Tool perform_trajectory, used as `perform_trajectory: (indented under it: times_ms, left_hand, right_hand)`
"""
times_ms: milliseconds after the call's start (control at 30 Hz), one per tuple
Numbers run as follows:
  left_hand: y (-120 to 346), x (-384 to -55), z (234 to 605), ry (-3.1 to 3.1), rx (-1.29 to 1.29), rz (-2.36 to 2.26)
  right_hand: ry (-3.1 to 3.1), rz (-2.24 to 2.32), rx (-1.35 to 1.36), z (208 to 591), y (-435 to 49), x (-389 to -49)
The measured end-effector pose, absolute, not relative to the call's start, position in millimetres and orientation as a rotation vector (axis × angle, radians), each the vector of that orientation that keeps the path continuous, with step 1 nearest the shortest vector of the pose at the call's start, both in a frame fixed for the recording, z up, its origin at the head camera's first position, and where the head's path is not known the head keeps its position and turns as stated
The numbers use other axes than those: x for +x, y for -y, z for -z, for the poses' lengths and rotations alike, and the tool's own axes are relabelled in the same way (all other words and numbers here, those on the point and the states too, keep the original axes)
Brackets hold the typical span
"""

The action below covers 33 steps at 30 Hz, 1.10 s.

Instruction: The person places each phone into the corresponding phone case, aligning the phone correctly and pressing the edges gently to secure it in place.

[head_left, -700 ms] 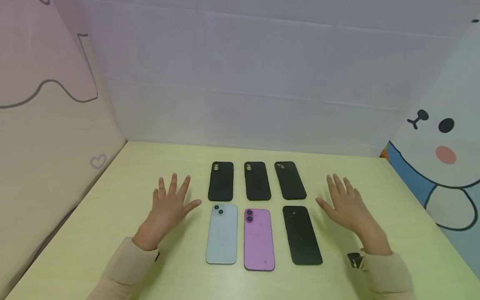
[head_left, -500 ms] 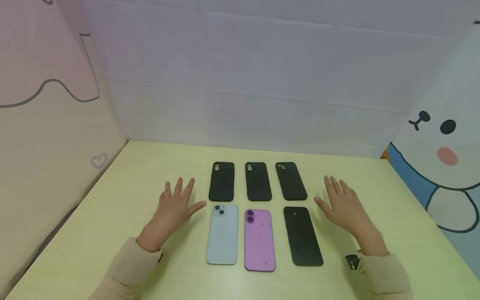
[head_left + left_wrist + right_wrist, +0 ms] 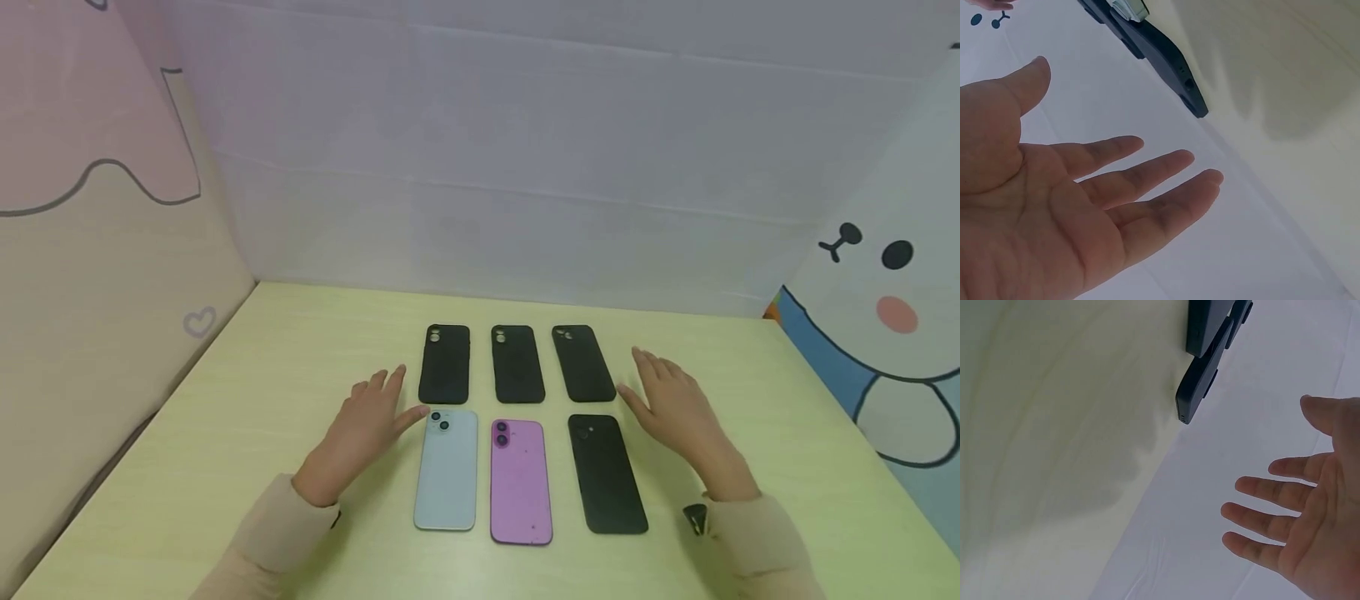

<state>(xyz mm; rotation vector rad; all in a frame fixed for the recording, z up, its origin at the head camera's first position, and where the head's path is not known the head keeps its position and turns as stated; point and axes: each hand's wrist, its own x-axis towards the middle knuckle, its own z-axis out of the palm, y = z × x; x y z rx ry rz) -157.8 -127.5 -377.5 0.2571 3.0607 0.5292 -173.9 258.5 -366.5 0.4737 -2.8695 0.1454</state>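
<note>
My left hand point(image 3: 362, 429) hovers beside the light blue phone point(image 3: 446, 475), its thumb tip at that phone's upper left corner and its fingers toward the left black phone case point(image 3: 444, 367). In the left wrist view the palm point(image 3: 1035, 219) shows bare with the fingers spread. On the other side my right hand point(image 3: 678, 412) is held near the right black phone case point(image 3: 583, 365) and the black phone point(image 3: 607, 475). Its fingers point(image 3: 1266, 519) are extended and hold nothing. Between them lie a purple phone point(image 3: 521, 492) and the middle black phone case point(image 3: 517, 367).
The cases form a back row and the phones a front row on the pale yellow table point(image 3: 330, 321). A whitish cloth wall point(image 3: 525, 167) rises behind. Printed panels stand at both sides, with a cartoon face point(image 3: 885, 267) on the right one.
Both hands have moved inward, the left one to the right and the right one to the left, closer to the rows. The phones and cases keep their places on the table.
</note>
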Motion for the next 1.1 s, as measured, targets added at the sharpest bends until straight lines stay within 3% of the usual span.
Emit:
perform_trajectory:
  times_ms: [1100]
  left_hand:
    - [79, -149, 383, -3.016, 0.263, -0.429]
  right_hand:
    - [2.985, -0.227, 0.521, 378, -230, -209]
